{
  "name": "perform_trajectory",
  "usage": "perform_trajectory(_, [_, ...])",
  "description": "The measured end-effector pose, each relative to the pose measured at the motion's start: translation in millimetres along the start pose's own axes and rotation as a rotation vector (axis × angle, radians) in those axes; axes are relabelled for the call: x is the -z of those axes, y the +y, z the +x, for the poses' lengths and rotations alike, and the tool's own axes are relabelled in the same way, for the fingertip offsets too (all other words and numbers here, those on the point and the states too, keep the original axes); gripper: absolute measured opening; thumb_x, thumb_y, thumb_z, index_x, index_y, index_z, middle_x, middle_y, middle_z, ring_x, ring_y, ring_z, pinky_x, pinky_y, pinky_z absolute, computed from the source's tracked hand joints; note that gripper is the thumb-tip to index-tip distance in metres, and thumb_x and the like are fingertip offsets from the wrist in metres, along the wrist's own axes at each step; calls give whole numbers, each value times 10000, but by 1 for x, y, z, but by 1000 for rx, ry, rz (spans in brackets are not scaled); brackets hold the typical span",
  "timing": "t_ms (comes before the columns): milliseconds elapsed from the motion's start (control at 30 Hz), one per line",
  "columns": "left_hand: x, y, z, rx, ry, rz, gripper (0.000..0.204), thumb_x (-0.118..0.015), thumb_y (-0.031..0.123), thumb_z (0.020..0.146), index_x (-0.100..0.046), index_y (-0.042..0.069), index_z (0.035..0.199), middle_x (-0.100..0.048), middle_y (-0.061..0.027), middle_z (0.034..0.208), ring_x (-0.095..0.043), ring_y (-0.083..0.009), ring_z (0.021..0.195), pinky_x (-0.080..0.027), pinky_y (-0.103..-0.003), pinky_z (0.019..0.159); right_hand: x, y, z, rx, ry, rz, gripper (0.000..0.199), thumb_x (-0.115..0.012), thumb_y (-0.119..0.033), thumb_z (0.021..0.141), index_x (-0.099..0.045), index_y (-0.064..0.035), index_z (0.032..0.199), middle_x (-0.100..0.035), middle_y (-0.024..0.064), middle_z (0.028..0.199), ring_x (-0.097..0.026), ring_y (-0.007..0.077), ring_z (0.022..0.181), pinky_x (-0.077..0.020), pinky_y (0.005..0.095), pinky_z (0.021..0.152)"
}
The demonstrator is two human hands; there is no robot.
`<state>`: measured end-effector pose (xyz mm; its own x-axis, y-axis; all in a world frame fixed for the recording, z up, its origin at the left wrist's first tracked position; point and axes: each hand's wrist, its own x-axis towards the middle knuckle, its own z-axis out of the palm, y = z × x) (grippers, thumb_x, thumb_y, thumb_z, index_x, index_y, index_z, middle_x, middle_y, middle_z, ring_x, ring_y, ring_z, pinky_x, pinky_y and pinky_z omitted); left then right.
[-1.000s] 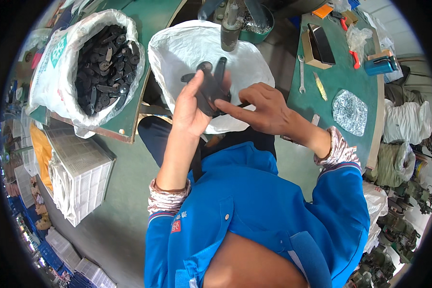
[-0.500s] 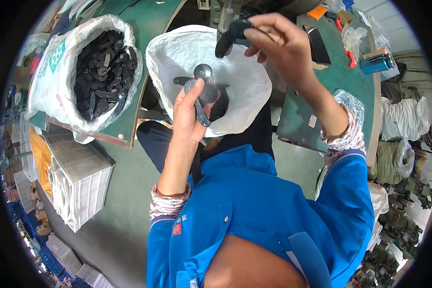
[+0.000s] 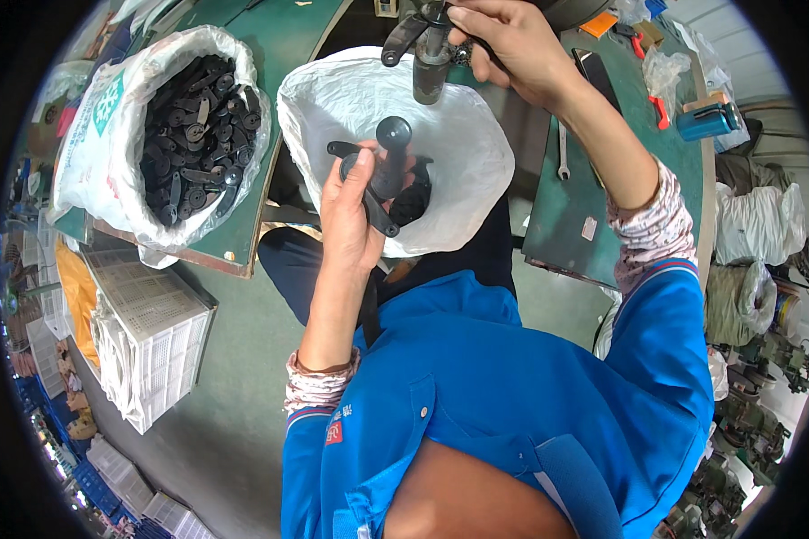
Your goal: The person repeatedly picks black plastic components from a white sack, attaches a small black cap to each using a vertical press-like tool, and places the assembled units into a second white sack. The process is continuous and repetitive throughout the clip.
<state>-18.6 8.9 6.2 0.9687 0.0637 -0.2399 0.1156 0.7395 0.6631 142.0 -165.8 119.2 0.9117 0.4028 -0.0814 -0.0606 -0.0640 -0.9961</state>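
My left hand (image 3: 349,216) is closed round several black lever-shaped parts (image 3: 393,135) with round disc ends, held over the open white woven sack (image 3: 472,166) between my knees. More dark parts lie inside that sack, half hidden by the hand. Up at the machine's metal post (image 3: 431,74), my right hand (image 3: 517,45) pinches another black lever-shaped part (image 3: 404,40). Its round end is against the upper part of the post, and its arm points left. The fingertips partly cover the contact.
On the left of the green table (image 3: 229,242), a white sack (image 3: 90,171) is full of similar black parts. A wrench (image 3: 563,151), a phone (image 3: 593,76) and a blue cylinder (image 3: 706,121) lie on the right table. A white plastic crate (image 3: 157,350) stands on the floor at left.
My right hand has moved up and left with its black part, bringing it to the machine post. The wrench has come into sight. My left hand stays nearly in place.
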Motion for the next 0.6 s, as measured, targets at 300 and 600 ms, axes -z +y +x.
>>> perform_trajectory(300, [5,-11,7,59,-148,-55,290,-590,239,937,-569,13,1118,-629,-132,1086,-625,-219,993,-516,-365,864,-42,112,-72,228,-110,-36,235,-614,-182,914,-656,-7,1065,-669,58,883,-619,107,842,-491,245,738])
perform_trajectory(600, [-6,-12,8,24,6,-163,434,-604,292,929,-509,89,1300,-606,-42,1032,-576,-158,986,-464,-362,889,-41,93,-101,-42,-26,229,326,-481,-159,979,-509,3,1261,-612,50,818,-544,105,677,-453,236,655])
